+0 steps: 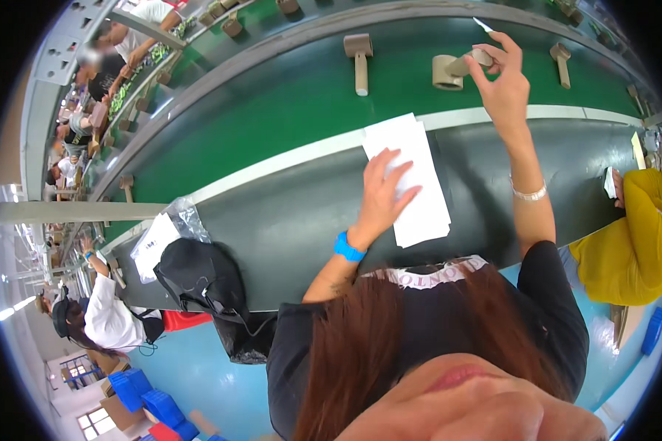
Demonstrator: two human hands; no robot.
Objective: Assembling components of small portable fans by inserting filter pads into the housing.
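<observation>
One tan part (444,73) left of my right grip (504,84), handle (460,67) pinched.
Left grip (381,197) splayed on papers (425,214); green belt (272,110), blue floor (217,382).

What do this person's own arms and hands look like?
Both arms come out of short black sleeves. On the left are a bright blue wristband and a dark forearm mark, perhaps a tattoo. A pale, shiny bracelet circles the right wrist. The left grip and right grip are gloveless.

Your wristband (351,247) is blue, your paper sheets (424,209) white, the belt (272,110) green and your T-shaped part (457,67) beige.
</observation>
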